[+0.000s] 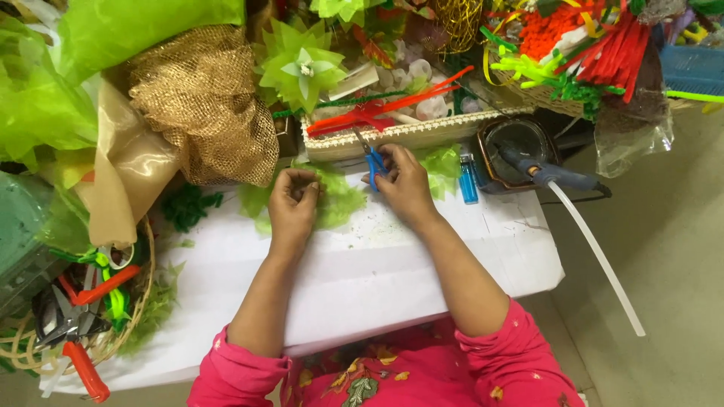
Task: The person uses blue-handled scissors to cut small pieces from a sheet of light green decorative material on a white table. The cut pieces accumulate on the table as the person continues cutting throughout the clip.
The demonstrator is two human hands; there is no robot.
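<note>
Two bare hands at work over one white paper-covered tabletop (422,256), seen from the head view only.

Left hand (292,202): fingers curled shut, pinching a crumpled piece of light green translucent fabric (341,202) against the tabletop, seemingly to keep the flimsy stuff from sliding.

Right hand (406,185): fingers closed through the loops of small blue-handled scissors (372,160), blades pointing away from the body toward the far edge of the fabric; how far the blades gape cannot be told.

Fabric position: between the two hands, flat on the tabletop, just before a long cream woven tray (407,134) holding red and green pipe cleaners.

Within reach to the right: blue lighter (468,179) standing just beside a blue glue gun (554,177), whose white glue stick (596,252) juts past the tabletop edge.

Left margin: round wicker basket (105,343) with red-handled pliers (79,362), gold mesh ribbon bundle (204,105), finished green fabric flower (300,66) set back out of the working space.

Near edge: pink flowered sleeves, both pushed up clear of the forearms.
</note>
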